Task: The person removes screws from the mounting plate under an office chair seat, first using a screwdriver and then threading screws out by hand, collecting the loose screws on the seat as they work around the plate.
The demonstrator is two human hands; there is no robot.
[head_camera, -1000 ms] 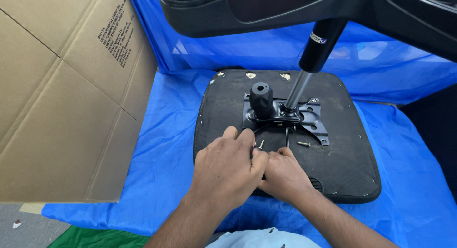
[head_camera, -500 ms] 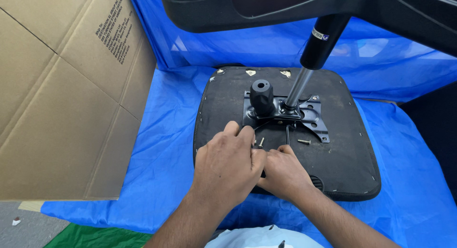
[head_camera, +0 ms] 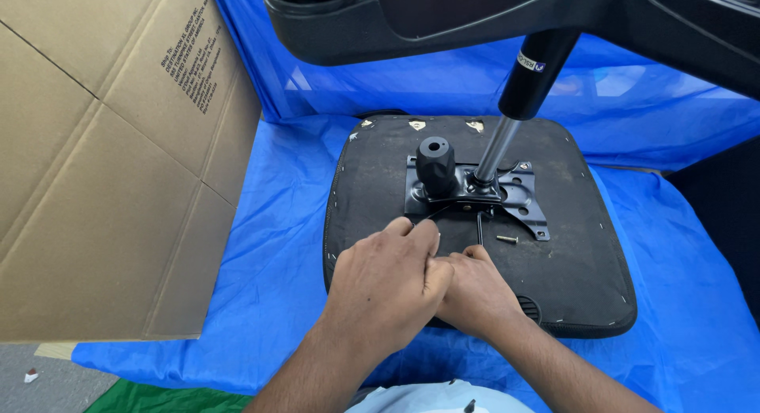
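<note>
Hands together on upturned seat, grip unclear, screw just beyond.

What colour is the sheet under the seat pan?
Bright blue sheet, clearest in the head view.

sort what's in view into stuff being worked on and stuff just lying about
In hand: left hand and right hand, pressed together on the upturned seat pad; metal mounting plate; loose screw; gas cylinder.

Lying about: cardboard box; blue sheet.
</note>
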